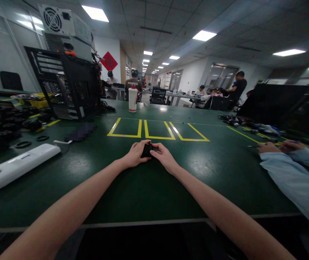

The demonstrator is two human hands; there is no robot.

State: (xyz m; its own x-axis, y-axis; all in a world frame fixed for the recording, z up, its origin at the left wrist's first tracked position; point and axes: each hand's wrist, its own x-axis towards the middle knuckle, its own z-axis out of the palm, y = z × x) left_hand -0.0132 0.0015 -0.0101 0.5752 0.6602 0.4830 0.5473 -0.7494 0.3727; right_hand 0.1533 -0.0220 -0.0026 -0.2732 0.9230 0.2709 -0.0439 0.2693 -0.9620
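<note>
Both of my hands meet over the green table [143, 187], around a small black object [147, 150] whose kind I cannot make out. My left hand [136, 154] wraps it from the left, fingers over its far side. From the right, my right hand [163, 156] pinches its edge between thumb and fingers. Much of the object is hidden by my fingers. Just beyond it, yellow tape outlines [159, 138] mark the tabletop.
At left stand a black computer case [82, 85] with power supplies [65, 27] on top, a white power strip [21, 164] and cables. A white tumbler [132, 99] stands farther back. At right, a co-worker's sleeved arms [286, 173] rest near cables and a black monitor [284, 106].
</note>
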